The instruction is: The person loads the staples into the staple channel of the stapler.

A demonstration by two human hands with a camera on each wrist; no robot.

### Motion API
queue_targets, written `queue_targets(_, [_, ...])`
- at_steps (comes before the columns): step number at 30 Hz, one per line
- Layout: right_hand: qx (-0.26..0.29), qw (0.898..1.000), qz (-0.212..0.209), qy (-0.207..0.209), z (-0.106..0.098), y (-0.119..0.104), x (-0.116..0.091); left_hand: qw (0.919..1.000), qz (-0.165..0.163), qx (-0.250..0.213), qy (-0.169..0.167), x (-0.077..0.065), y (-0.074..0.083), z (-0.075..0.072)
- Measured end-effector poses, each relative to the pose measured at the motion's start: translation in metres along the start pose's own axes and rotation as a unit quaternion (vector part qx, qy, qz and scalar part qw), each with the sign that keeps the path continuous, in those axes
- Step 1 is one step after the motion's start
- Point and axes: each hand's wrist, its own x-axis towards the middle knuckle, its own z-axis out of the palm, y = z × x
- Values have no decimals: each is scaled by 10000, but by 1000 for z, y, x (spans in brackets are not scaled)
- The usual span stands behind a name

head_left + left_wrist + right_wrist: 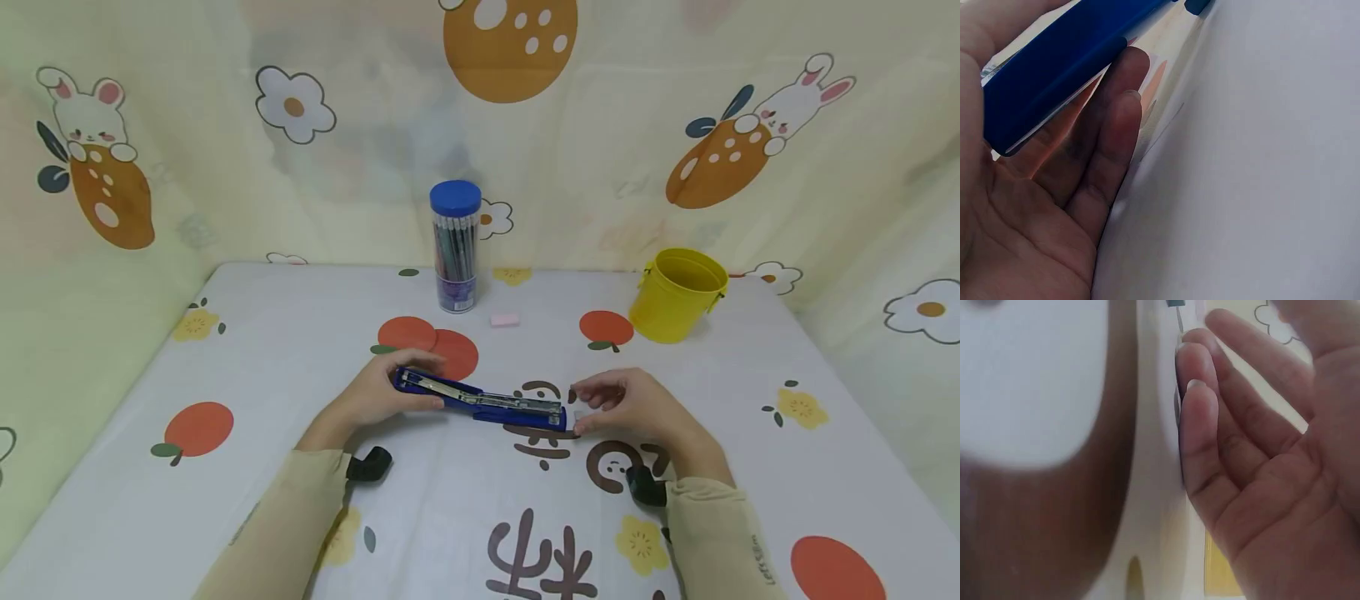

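Note:
A blue stapler (480,402) lies unfolded, its metal channel facing up, near the middle of the table. My left hand (382,390) grips its left end between thumb and fingers. In the left wrist view the stapler's blue body (1054,69) crosses between the thumb and the bent fingers. My right hand (633,404) is just past the stapler's right end, fingers loosely bent and thumb apart from them. A small pale piece (578,415) shows between that thumb and fingers, too small to identify. No held object shows in the right wrist view, where the fingertips (1200,412) are near the tablecloth.
A clear tub of pencils with a blue lid (456,246) stands at the back. Close by lies a pink eraser (504,320). At the back right is a yellow bucket (670,304). A printed cloth (420,517) covers the table, with a patterned curtain behind.

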Motion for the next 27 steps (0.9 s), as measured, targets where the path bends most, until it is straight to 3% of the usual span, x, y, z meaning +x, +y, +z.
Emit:
queue_targets(7, [-49, 9999, 58, 93, 7, 0, -1, 10000, -48, 1, 52, -4, -3, 1])
queue_targets(14, [-68, 9994, -319, 146, 7, 1, 1, 9998, -156, 50, 61, -2, -5, 1])
queue_targets(27, [-144, 9998, 125, 61, 6, -5, -1, 9998, -147, 71, 129, 0, -7, 1])
